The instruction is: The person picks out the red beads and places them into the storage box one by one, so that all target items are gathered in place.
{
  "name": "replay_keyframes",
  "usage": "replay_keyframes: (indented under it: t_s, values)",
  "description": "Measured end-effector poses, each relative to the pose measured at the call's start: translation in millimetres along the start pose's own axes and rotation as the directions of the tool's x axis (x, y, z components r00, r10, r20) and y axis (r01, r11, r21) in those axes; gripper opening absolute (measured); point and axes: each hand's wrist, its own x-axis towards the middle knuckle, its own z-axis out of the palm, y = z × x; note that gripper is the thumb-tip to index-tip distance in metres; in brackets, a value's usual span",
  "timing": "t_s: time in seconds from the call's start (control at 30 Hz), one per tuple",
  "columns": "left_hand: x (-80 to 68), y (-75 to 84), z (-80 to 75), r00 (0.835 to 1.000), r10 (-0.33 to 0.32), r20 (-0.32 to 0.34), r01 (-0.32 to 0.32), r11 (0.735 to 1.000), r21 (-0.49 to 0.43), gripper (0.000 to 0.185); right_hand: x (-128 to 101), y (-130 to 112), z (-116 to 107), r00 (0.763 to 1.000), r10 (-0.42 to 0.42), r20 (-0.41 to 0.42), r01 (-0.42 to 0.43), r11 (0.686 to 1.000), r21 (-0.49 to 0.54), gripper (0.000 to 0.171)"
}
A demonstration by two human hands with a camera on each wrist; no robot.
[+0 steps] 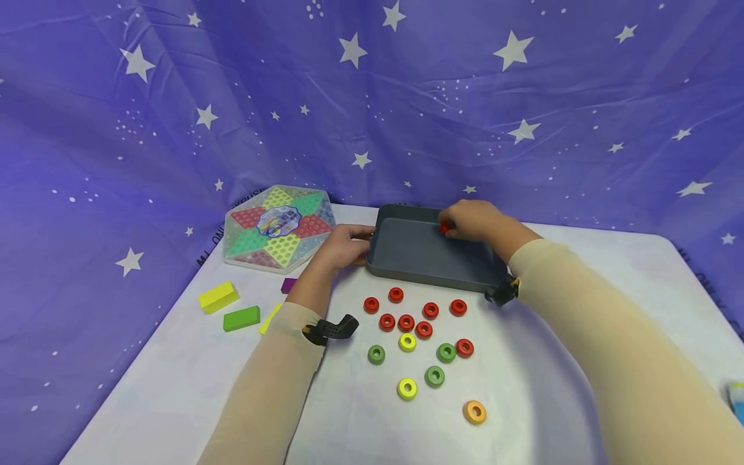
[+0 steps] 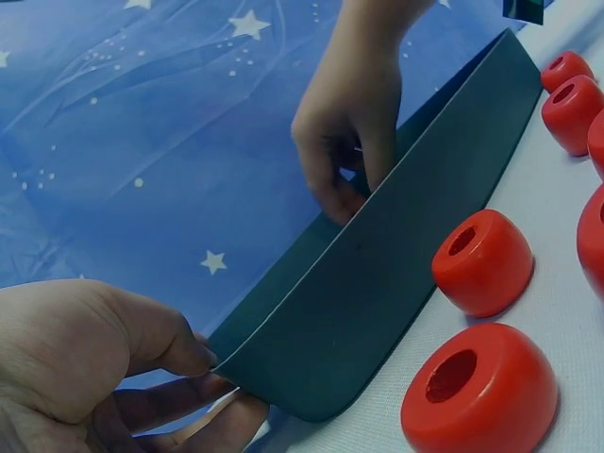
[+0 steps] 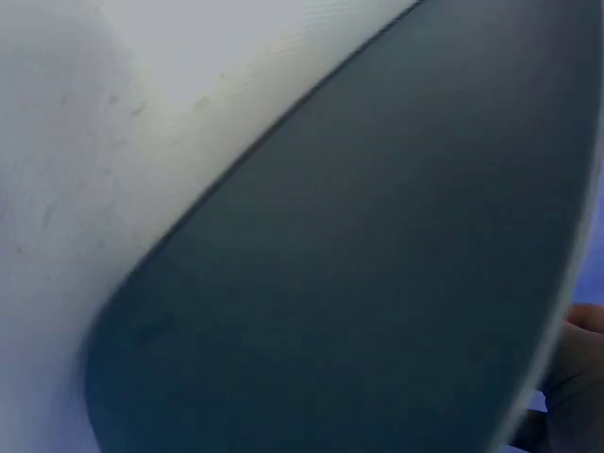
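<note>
A dark grey tray lies toward the back of the table. At its left end my left hand holds the edge; in the left wrist view the thumb is at the rim and the fingers lie against the outside of the corner. Over the right part of the tray, my right hand pinches a red ring-shaped bead between thumb and fingers. In the right wrist view the tray wall hides most of that hand. Several red beads lie in front of the tray.
Green beads, yellow beads and an orange bead lie nearer the front. To the left are a yellow block, a green block and a hexagonal game board. A starry purple cloth hangs behind.
</note>
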Motion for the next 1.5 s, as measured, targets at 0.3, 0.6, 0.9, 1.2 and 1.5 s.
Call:
replay_keyframes:
  t_s: [0.3, 0.6, 0.9, 1.2, 1.5]
  values:
    - [1.7, -4.2, 4.2, 1.000, -0.009, 0.006, 0.009, 1.000, -0.022, 0.045, -11.4, -1.5, -11.6, 0.999, 0.020, -0.037, -0.020, 1.000, 0.004, 0.032]
    - [2.9, -1.3, 2.9, 1.000, -0.013, 0.018, 0.014, 0.999, -0.037, 0.047, -62.5, -22.6, -57.5, 0.990, 0.030, -0.138, -0.013, 0.993, 0.119, 0.045]
    - [3.5, -2.9, -2.7, 1.000, -0.012, 0.009, 0.012, 1.000, -0.009, 0.046, -136.9, -68.6, -20.2, 0.996, -0.049, -0.069, 0.070, 0.936, 0.346, 0.036]
    - [0.5, -3.1, -5.5, 1.000, -0.009, 0.001, 0.009, 1.000, -0.003, 0.049, -180.8, -106.4, 43.6, 0.991, -0.116, -0.061, 0.130, 0.939, 0.318, 0.033]
    - [1.1, -1.0, -0.7, 1.000, -0.008, 0.018, 0.008, 1.000, -0.011, 0.048, -187.6, -97.7, 36.5, 0.989, -0.114, -0.090, 0.140, 0.914, 0.380, 0.026]
